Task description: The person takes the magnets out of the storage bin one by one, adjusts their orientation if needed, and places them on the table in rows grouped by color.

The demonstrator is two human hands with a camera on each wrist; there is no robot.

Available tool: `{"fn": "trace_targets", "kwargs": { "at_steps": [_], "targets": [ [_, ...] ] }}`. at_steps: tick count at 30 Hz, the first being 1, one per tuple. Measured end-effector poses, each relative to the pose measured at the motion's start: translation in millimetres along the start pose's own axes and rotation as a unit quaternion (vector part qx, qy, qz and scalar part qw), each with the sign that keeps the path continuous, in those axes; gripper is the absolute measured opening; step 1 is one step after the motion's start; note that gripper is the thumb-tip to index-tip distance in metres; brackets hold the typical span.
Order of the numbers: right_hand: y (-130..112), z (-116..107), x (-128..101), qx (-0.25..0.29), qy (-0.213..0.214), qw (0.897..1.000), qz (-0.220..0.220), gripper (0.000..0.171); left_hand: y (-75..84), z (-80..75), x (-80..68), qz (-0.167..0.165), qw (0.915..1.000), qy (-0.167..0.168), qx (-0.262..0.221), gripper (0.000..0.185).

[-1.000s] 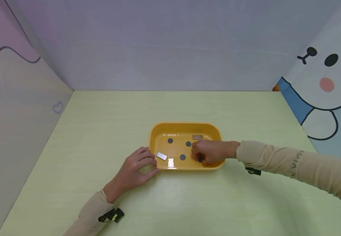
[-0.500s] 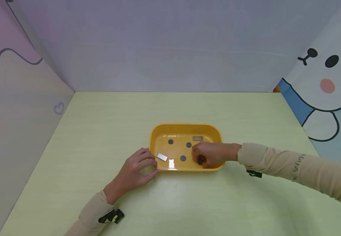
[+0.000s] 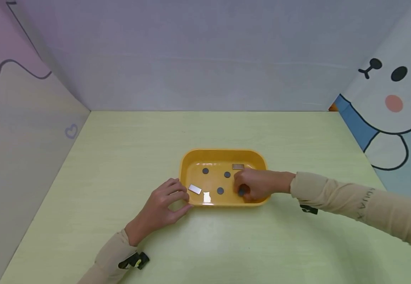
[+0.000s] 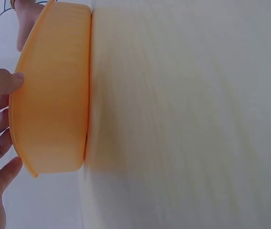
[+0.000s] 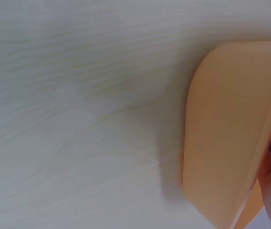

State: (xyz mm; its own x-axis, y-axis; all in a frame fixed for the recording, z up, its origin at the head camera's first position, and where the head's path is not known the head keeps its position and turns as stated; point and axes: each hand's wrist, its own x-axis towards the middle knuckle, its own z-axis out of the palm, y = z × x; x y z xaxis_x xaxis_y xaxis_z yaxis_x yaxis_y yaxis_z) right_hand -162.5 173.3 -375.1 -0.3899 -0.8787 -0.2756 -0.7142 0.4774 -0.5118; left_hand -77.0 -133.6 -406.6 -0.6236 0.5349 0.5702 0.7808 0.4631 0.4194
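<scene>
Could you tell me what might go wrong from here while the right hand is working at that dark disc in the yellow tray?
1. The right hand pinches a small dark disc close to the near wall of the yellow tray; so small a piece could slip from the fingertips.
2. The left hand only touches the tray's left end, so the tray might slide on the smooth table.
3. The knuckles may nudge the grey plate.

Left hand [image 3: 164, 203] loosely spread — right hand [image 3: 253, 184] forward, fingers [image 3: 240, 188] curled, pinching.
</scene>
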Motion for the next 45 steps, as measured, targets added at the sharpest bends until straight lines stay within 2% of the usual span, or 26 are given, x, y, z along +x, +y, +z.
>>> {"fn": "trace_targets", "kwargs": {
  "at_steps": [7, 15, 24, 32, 45],
  "targets": [
    [-2, -8, -8, 0.006, 0.036, 0.999, -0.033, 0.011, 0.4, -1.1, 0.8, -0.004, 1.0, -0.001, 0.003, 0.021],
    [-7, -16, -18, 0.032, 0.05, 0.998, -0.009, 0.011, 0.5, -2.7, 2.0, -0.001, 1.0, -0.002, 0.004, 0.018],
    [-10, -20, -34, 0.056, 0.096, 0.994, -0.015, 0.011, 0.5, -3.7, 3.0, -0.003, 1.0, -0.006, 0.004, 0.017],
    [-8, -19, -43, 0.06, 0.118, 0.991, -0.027, 0.011, 1.6, -4.3, 3.5, -0.012, 0.9999, -0.01, 0.004, 0.02],
    [-7, -27, -63, 0.07, 0.187, 0.979, -0.029, 0.016, 2.7, -6.0, 5.3, -0.018, 0.9997, -0.013, 0.011, 0.019]
  ]
}}
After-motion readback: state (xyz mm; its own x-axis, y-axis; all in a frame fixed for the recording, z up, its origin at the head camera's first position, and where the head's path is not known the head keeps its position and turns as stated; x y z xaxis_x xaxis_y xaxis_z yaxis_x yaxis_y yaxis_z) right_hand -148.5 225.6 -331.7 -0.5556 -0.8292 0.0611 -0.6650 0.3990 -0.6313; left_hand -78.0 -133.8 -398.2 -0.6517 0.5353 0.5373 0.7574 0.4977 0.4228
